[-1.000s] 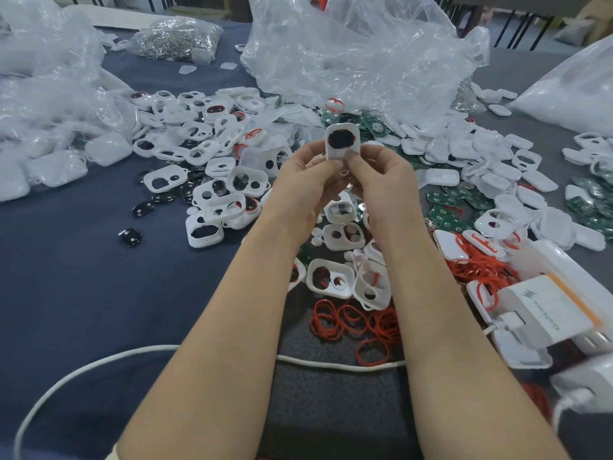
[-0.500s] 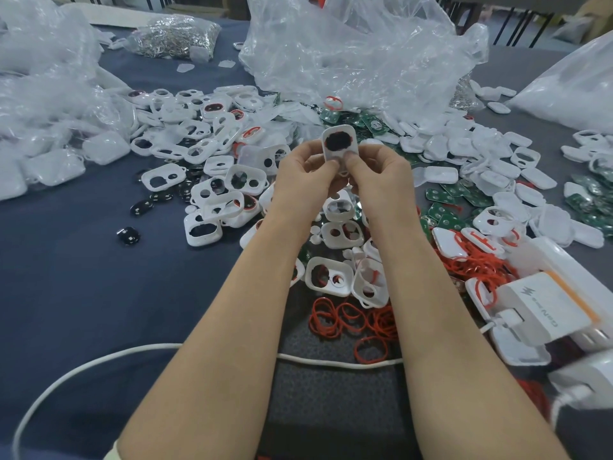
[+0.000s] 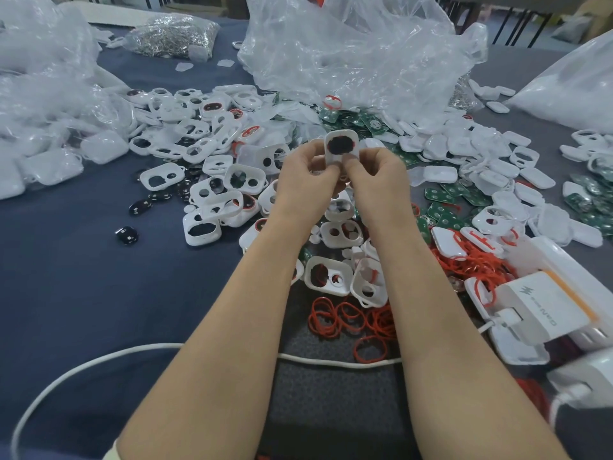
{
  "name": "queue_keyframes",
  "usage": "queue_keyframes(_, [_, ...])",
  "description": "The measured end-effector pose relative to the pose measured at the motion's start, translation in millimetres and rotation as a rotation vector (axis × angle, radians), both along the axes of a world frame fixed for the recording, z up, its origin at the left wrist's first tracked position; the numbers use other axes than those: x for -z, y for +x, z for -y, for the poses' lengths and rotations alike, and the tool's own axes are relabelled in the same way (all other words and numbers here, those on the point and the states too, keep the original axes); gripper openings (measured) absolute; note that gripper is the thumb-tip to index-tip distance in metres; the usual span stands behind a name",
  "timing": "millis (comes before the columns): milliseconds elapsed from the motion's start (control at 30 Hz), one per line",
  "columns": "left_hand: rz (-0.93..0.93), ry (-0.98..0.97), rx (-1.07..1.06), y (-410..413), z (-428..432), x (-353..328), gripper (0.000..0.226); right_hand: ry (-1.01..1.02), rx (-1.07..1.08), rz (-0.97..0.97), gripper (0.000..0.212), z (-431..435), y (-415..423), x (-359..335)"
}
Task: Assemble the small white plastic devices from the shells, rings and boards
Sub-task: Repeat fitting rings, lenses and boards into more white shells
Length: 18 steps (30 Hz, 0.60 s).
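Note:
Both hands hold one white shell upright above the pile, a black insert with a red rim showing in its large opening. My left hand grips its left edge, and my right hand pinches its lower right, the thumb over the shell's lower face. Below the hands lie loose white shells, red rings and green boards. Black round inserts lie on the blue cloth to the left.
A big clear plastic bag stands behind the pile, more bags at far left and right. A white charger block sits at right, its white cable curving across the near table. White covers heap at right.
The held shell has tilted slightly and sits a little lower in the hands; my right thumb has slid up over its lower face. The view has shifted a little.

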<state>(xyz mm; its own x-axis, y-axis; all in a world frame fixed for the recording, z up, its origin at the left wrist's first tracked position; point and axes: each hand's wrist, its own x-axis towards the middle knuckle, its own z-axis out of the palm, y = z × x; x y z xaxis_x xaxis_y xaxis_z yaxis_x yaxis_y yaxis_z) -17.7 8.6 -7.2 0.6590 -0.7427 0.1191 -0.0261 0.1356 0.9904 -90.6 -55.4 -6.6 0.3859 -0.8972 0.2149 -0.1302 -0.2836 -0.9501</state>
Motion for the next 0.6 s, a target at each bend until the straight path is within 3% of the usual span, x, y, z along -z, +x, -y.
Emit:
queue_keyframes(333, [0.010,0.047,-0.027,2,-1,1,0.022,0.022,-0.018,-0.031,0.013,-3,-7,-5])
queue_keyframes(467, [-0.105,0.063,-0.099,8,-1,-1,0.016,-0.017,0.063,-0.047,0.009,6,-20,-13])
queue_keyframes(600, [-0.227,0.065,-0.154,15,-2,-2,0.014,-0.144,0.168,-0.313,0.016,17,-30,-10])
